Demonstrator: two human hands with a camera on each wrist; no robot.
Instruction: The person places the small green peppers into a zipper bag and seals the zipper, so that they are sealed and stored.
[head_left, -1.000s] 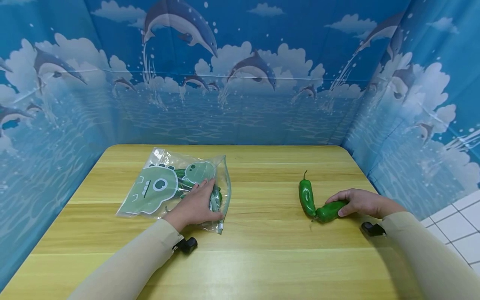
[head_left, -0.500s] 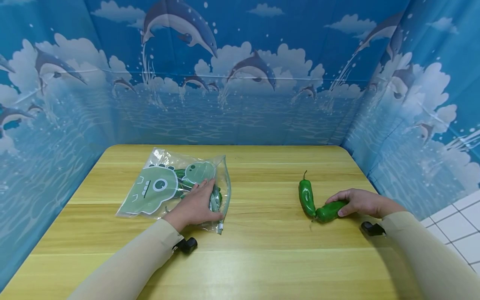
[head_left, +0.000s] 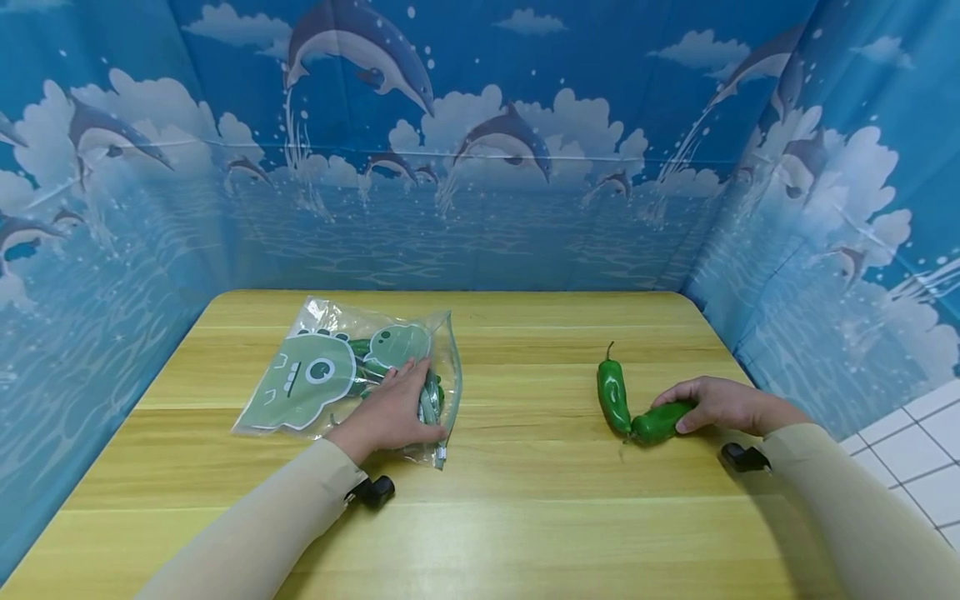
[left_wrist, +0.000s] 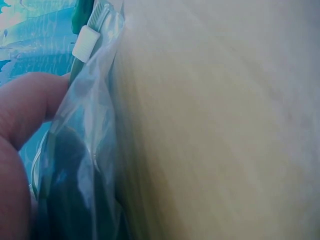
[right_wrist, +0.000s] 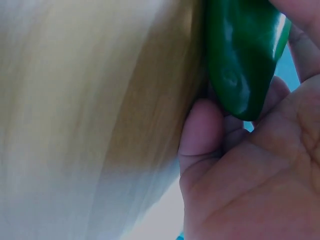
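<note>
A clear zip bag [head_left: 300, 396] with green cartoon monster prints lies at the left of the table, green vegetables partly visible inside. My left hand [head_left: 393, 412] rests on the bag near its zip edge, fingers spread over it and thumb towards the slider side. The white zip slider [left_wrist: 86, 44] appears close to the thumb in the left wrist view. On the right, my right hand [head_left: 726, 406] grips a green chili pepper [head_left: 654, 423] between thumb and fingers, low at the table. Its smooth tip shows beside the palm in the right wrist view. A second green chili pepper [head_left: 613, 396] lies against its far end.
The pale wooden table [head_left: 517, 517] runs under both arms, with bare wood between the bag and the peppers. A blue dolphin-print curtain [head_left: 480, 217] surrounds the back and sides. White floor tiles [head_left: 911, 442] show at the lower right.
</note>
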